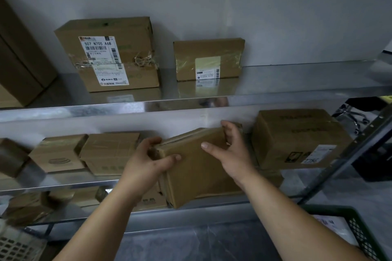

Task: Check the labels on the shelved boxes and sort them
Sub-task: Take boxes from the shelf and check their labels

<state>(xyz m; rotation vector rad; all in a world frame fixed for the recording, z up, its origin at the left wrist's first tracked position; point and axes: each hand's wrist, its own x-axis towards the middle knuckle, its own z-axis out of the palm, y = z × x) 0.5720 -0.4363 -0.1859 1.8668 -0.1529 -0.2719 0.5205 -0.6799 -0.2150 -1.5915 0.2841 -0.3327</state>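
Holding a cardboard box (pixel 197 174) at the front of the middle shelf (pixel 70 183), between the small boxes (pixel 108 152) on the left and the large carton (pixel 297 140) on the right. The box is tilted with its far end raised. Its lower end is near the shelf lip; cannot tell whether it rests there or is carried free.

Left hand (pixel 148 163) grips the near-left edge, thumb across the top face, fingers (pixel 148 141) wrapped over the side. Right hand (pixel 232 154) grips the far-right corner, thumb lying on top, fingers curled over the back edge. No label shows on the faces turned to the camera.

Step in hand, by my reading: inspecting this one box, label not yet found. The next move likely calls for a two-handed turn to bring the hidden underside or back face into view. The light is dim, so drawing it closer may help.

Upper shelf (pixel 84 110) carries a big box (pixel 108 53) and a flat box (pixel 209 59), both with labels facing out. A green crate (pixel 360 226) sits low right, possibly a sorting destination.
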